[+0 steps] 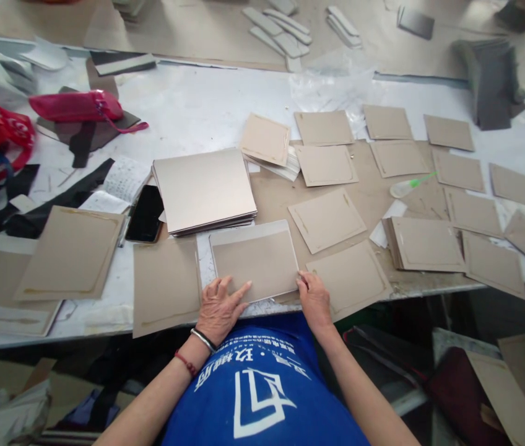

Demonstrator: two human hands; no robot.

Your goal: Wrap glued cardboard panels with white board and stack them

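In front of me lies a beige panel (257,255) with a pale border along its far and right edges. My left hand (221,303) rests on its near left corner, fingers spread. At the near right corner, my right hand (314,297) has thumb and fingers closed on the panel's edge. Just behind stands a stack of larger smooth panels (204,189). A beige sheet (166,282) lies left of my left hand. Another sheet (350,279), partly behind my right hand, has thin glossy lines near its edges.
Several beige panels (327,166) are spread to the right, near a small stack (429,244) and a green-tipped bottle (404,188). On the left are a black phone (145,214), a notebook (121,184) and a pink pouch (77,106). Dark grey pieces (492,83) stand far right.
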